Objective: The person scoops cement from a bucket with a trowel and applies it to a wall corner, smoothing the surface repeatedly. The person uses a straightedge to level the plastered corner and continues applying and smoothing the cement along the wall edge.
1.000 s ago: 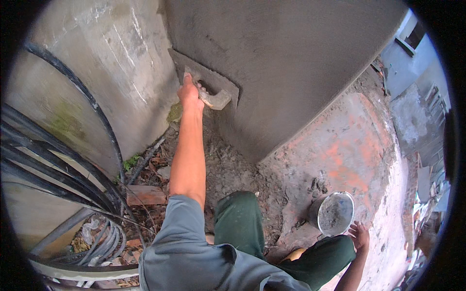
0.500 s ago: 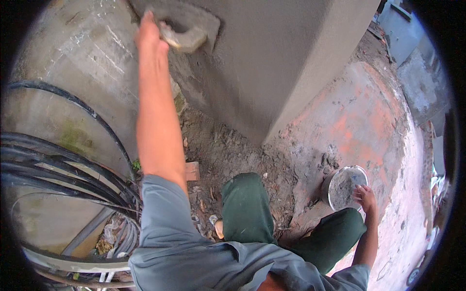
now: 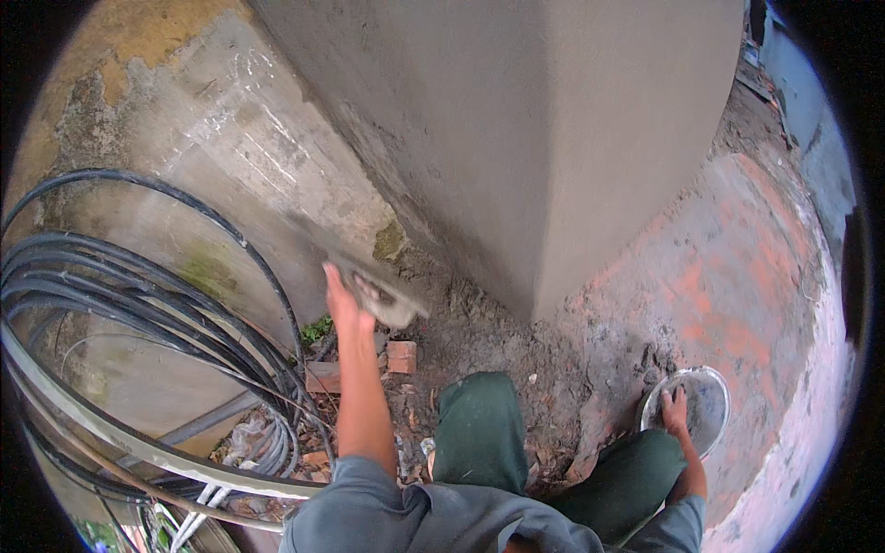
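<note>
My left hand (image 3: pixel 347 302) is closed around the pale, thick handle of a plastering float (image 3: pixel 396 311). The float is tilted nearly edge-on and blurred by motion. It hangs in the air near the foot of the wall corner, apart from the smooth grey plastered wall (image 3: pixel 479 138). Down on the right, my right hand (image 3: pixel 676 415) reaches over a round bucket (image 3: pixel 725 396) beside my knee. Its fingers look stretched and apart over the grey inside, though the fingertips are not sharp. I make out nothing held in them.
Coiled black hoses (image 3: pixel 138 276) lie at the left against a stained old wall (image 3: pixel 249 120). Broken red bricks (image 3: pixel 402 357) and dirt lie in front of my knees. A rough, reddish-grey slab (image 3: pixel 728 286) spreads at the right, under the bucket.
My left hand has come down and nearer with the float, from high on the plastered wall to near its foot. My right hand has shifted from the bucket's right rim to over its inside.
</note>
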Tool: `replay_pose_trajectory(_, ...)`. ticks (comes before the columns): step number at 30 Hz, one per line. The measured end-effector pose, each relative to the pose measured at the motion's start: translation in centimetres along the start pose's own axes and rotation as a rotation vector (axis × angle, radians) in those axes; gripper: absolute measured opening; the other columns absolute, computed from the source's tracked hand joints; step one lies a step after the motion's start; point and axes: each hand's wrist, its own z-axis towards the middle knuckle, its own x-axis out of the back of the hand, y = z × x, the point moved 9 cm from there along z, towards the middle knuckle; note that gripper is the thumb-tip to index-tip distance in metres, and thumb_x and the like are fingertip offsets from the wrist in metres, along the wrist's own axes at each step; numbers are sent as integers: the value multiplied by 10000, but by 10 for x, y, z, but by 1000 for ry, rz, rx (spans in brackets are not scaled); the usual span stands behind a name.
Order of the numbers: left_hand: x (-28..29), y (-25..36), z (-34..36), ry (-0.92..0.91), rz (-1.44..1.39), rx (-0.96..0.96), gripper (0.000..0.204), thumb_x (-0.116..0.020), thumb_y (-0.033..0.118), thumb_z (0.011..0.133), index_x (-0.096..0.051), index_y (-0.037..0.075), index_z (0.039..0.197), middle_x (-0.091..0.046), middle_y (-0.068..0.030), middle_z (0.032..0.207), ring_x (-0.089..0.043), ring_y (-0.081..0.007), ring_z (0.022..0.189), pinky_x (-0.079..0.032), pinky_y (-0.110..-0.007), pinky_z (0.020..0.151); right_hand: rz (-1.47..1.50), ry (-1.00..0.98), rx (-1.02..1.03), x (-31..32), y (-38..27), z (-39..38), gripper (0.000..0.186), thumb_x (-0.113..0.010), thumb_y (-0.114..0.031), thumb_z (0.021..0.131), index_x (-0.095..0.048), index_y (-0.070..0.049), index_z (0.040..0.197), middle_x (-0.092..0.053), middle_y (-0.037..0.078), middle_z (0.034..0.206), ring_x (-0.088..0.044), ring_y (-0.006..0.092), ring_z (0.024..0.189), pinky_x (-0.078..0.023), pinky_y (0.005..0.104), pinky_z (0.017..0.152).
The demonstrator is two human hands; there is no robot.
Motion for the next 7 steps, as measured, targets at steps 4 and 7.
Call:
replay_pose_trajectory(4, 73, -66, -7, 34, -9, 165, 425, -470, 553, 956, -544, 135, 974, -475, 5, 671, -463, -160, 545, -396, -322, 459, 184, -462, -6, -9, -35, -32, 659, -619, -349, 850, -439, -10, 1385, -501, 222, 1354, -422, 376, 1303, -300, 365, 1107)
replay_pose_trajectory(7, 111, -103, 2, 14, -86, 220, 468, -480, 582, 938, -536, 118, 940, -472, 17, 638, -464, -163, 535, -411, -330, 464, 75, -592, -130, -19, -37, -48, 636, -621, -344, 850, -451, -52, 1389, -471, 208, 1405, -424, 361, 1311, -306, 352, 1103)
